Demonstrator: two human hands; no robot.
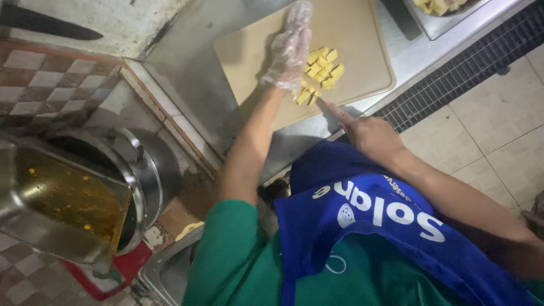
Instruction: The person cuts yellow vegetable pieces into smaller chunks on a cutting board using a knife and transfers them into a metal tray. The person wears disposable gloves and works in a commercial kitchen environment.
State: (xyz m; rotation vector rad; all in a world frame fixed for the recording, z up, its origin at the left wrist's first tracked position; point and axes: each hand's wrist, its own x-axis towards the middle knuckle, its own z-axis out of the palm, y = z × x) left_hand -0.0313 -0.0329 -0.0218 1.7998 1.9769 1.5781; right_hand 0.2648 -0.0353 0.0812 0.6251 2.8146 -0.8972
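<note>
Head view: my gloved left hand point(289, 48) lies flat with fingers spread on the yellow cubes point(322, 69) to steady them — my right hand point(368, 136) grips a knife point(324, 105), fingers wrapped, beside the cutting board point(351, 34).

Left hand: my gloved left hand point(289, 48) rests beside the yellow cubes point(321, 71).
Right hand: my bare right hand point(368, 133) grips a knife point(324, 104).
Board: tan cutting board point(249, 51) on the steel counter point(192, 73).

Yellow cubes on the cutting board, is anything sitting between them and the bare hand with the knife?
Nothing visible. The right hand points its knife straight at the nearest yellow cubes on the cutting board, with only bare board between. The gloved left hand rests beside the pile on its far side.
</note>
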